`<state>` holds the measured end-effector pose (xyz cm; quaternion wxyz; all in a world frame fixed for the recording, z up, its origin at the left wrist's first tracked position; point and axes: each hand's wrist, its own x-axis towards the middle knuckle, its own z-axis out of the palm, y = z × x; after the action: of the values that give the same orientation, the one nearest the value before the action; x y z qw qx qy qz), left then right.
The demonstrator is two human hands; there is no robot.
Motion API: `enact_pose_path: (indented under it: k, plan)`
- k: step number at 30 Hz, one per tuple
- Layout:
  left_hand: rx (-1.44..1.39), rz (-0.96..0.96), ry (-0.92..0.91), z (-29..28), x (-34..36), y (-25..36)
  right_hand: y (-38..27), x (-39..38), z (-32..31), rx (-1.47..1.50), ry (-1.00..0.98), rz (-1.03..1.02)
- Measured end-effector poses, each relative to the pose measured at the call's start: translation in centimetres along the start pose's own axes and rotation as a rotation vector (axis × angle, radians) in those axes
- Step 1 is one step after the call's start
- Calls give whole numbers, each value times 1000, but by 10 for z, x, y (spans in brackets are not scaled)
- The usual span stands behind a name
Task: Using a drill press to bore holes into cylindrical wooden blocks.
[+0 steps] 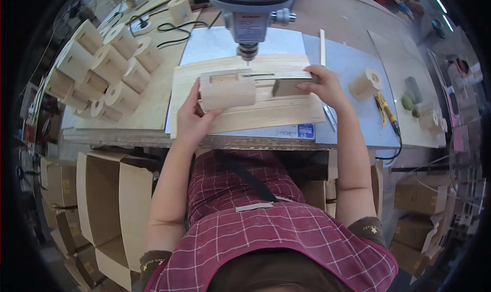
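Note:
My left hand (192,119) grips a pale wooden cylinder (229,95) lying on its side, thumb at the near edge and fingers at its left end. A rectangular slot is cut into the cylinder's upper side. To the right, my right hand (326,89) is closed on a grey-brown rectangular block (286,88) with a pale top face, pinched at its right end. Both pieces are over a light wooden board (286,115). Just beyond the cylinder, the drill press (248,50) points its thin bit down at the board.
Several wooden cylinders (110,61) are stacked at the left. A single cylinder (365,83) stands at the right beside a yellow-handled tool (384,107) with a black cord. A black cable (176,31) curls at the back left. Open cardboard boxes (102,200) stand below the table edge.

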<state>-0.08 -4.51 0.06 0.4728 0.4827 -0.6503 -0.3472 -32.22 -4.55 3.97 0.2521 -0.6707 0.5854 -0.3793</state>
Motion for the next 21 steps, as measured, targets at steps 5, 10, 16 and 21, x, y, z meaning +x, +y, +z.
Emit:
enact_pose_path:
  k: [5, 10, 16, 21]
  plan:
    - [-126, -35, 80, -61, -1, 16, 2, -8, 0, 80, -69, 121]
    - [-342, -420, 107, -58, 7, 38, -2, -16, 17, 179, -86, 22]
    - [-205, -407, 101, -36, 15, 31, -6, -19, 22, 212, -48, 49]
    - [-176, -367, 44, -23, 22, 19, -1, -16, 22, 269, -66, 143]
